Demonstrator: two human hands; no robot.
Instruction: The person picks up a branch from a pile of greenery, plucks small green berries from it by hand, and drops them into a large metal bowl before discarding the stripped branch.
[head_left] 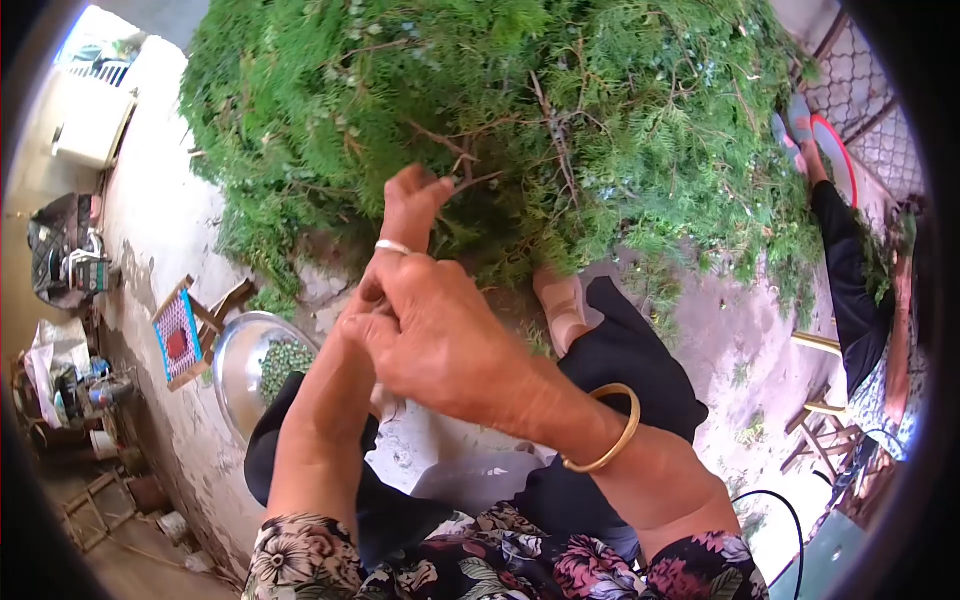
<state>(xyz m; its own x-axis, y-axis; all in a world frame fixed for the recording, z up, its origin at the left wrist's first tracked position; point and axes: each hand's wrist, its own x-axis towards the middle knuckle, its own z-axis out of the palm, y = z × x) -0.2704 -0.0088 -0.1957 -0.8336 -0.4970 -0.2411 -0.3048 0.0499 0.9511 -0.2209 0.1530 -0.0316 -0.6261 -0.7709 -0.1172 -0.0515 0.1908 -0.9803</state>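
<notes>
My left hand [412, 208] is at the near edge of a big heap of green conifer branches [620, 120], its fingers curled. A bare brown twig [478, 182] sticks out to the right from beside its thumb, and the fingers appear closed on it. A silver bracelet [393, 246] circles that wrist. Closer to me, my right hand [440, 335] crosses over my left forearm, thumb and forefinger pressed together against the skin near the wrist. Whether anything lies between those fingertips is hidden. On my right arm hangs a gold bangle [612, 430].
Left of my knee stands a metal bowl [235, 375] holding small green cones [285, 368], beside a low woven stool [178, 338]. Another person's leg [850, 285] shows at the right, near a folding stool [825, 435]. Household items line the left wall.
</notes>
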